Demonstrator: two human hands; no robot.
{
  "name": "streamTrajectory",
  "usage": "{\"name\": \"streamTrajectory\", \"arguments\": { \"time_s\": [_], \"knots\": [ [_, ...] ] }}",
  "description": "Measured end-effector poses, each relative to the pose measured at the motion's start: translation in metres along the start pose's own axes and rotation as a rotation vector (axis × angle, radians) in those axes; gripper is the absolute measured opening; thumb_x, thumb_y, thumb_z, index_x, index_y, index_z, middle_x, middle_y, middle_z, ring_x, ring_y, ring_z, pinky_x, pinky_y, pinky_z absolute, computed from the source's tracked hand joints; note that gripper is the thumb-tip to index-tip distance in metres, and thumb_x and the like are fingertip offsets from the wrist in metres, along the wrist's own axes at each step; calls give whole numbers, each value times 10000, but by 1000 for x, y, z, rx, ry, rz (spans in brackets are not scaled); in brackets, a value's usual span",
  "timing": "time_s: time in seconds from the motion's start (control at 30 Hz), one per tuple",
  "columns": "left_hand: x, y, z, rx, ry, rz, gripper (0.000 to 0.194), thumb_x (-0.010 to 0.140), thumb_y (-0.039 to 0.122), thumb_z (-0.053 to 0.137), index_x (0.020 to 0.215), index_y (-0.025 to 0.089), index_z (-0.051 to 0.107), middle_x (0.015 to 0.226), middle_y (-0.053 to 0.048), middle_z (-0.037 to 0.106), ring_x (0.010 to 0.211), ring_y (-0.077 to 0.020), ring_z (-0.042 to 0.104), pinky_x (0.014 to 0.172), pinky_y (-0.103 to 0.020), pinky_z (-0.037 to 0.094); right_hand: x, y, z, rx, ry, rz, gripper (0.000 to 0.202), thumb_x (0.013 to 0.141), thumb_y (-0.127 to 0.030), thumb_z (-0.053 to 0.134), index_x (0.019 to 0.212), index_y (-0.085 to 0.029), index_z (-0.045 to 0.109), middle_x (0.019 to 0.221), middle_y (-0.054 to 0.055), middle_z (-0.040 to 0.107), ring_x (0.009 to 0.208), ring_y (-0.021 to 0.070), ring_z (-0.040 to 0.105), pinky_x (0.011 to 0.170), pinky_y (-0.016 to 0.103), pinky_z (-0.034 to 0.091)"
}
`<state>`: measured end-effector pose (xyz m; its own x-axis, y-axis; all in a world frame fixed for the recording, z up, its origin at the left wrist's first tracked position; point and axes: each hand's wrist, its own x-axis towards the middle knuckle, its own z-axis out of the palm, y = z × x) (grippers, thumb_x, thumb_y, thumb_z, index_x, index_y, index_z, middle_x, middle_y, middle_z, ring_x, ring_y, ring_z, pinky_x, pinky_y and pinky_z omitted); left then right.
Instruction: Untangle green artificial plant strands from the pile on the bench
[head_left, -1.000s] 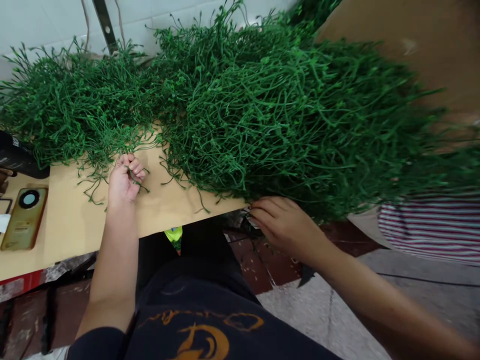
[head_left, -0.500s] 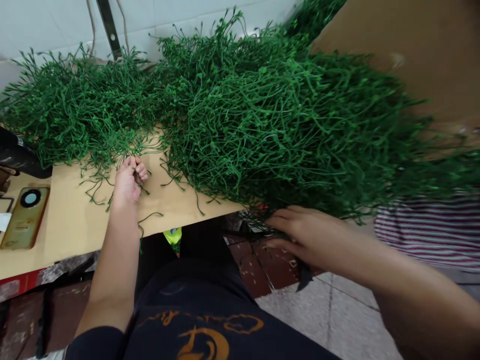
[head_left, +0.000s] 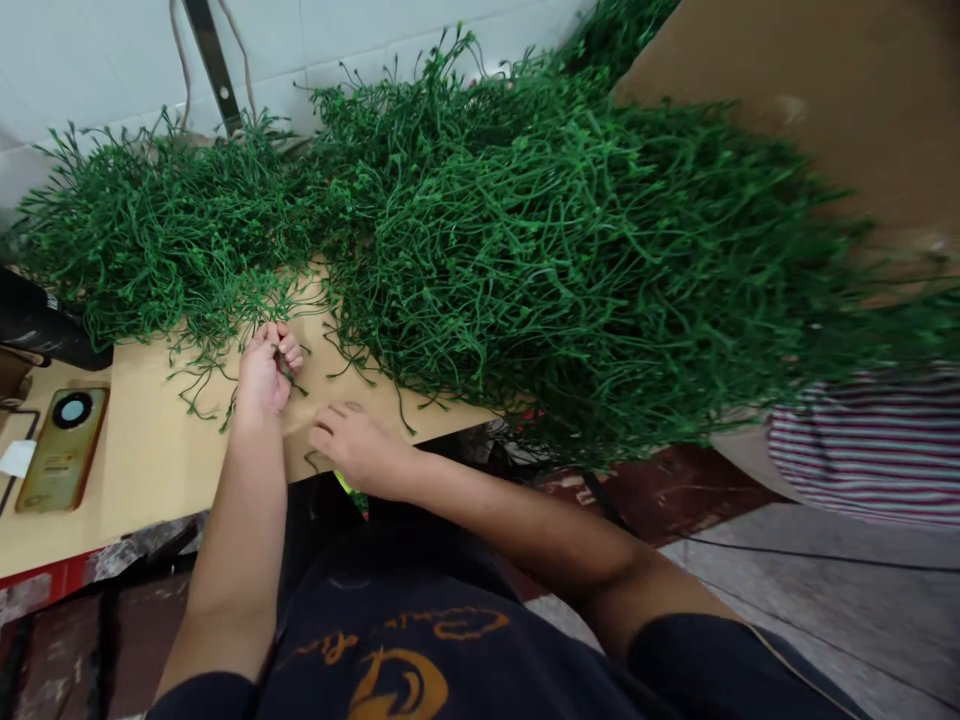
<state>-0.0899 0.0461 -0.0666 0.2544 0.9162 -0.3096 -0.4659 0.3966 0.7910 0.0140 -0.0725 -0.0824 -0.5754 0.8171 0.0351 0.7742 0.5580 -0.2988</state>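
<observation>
The left hand (head_left: 271, 368) was narrow, its fingers curled toward the palm around a sprig (head_left: 288, 374); whether more than one was tucked in there could not be told. The right hand (head_left: 360, 448) was over the near edge of the board (head_left: 180, 440), just beside the left, fingers bent and part-closed; whether anything was between them was hidden. A stray sprig (head_left: 311, 461) lay by its fingertips at the board's edge. As for how far the work had got, only a tiny share of the green was in hand. The large heap (head_left: 585, 260) spread across the middle and right in a thick tangle, and the small heap (head_left: 172, 235) lay at the back left, the two meeting behind the bare part of the board. Loose sprigs (head_left: 206, 385) were scattered between the small heap and the left wrist. Judging by this, handling was under way on single pieces with a great deal of green lying about; which heap, if either, had been gone through, the view did not settle. A phone (head_left: 61, 448) and a dark bottle (head_left: 45, 318) were at the far left, well apart from the right hand.
</observation>
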Motion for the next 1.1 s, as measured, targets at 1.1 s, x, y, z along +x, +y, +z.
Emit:
{"name": "streamTrajectory", "arguments": {
  "time_s": [1.1],
  "knots": [
    [1, -6, -5, 304, -105, 88, 254, 846, 212, 552, 605, 145, 504, 486, 46, 398, 402, -44, 369, 401, -139, 288, 54, 51, -71, -65, 174, 377, 300, 925, -162, 305, 1040, -77, 569, 1089, 152, 589, 1004, 227, 535, 833, 321, 403]
  ]
}}
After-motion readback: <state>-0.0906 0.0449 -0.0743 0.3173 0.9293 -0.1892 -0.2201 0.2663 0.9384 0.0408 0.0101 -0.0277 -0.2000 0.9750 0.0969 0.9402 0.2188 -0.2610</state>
